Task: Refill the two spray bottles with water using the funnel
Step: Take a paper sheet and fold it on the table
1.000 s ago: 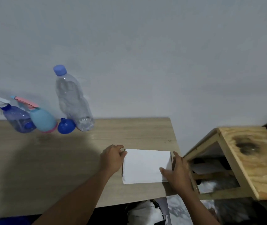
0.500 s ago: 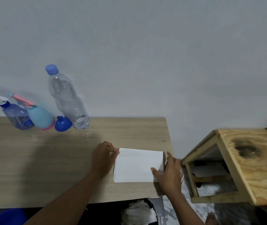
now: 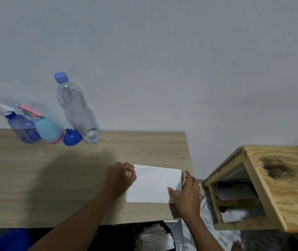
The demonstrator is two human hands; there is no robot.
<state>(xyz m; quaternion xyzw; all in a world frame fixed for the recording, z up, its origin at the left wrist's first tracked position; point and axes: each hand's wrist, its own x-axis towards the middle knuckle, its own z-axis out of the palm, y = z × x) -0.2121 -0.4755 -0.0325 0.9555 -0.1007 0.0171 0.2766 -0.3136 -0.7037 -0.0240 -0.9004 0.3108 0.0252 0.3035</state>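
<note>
Two spray bottles stand at the back left of the table: a clear purple one [image 3: 24, 131] with a white and blue trigger, and a light blue one [image 3: 48, 129] with a pink trigger. A small blue funnel [image 3: 71, 138] lies beside them. A clear water bottle [image 3: 78, 113] with a blue cap stands just right of the funnel. My left hand [image 3: 120, 177] pinches the left edge of a white stack of paper [image 3: 153, 184] near the table's right front corner. My right hand [image 3: 188, 193] rests on the stack's right edge and lower corner.
The wooden table [image 3: 36, 178] stands against a plain grey wall. A wooden stool [image 3: 278, 187] with a dark scorch mark stands to the right, a gap between it and the table. A dark bin [image 3: 153, 236] and a blue tub [image 3: 8, 240] sit below the table's front edge.
Both hands have stayed on the white paper stack. The view has shifted slightly, so the table and bottles sit a little differently in frame; the bottles and funnel have not moved.
</note>
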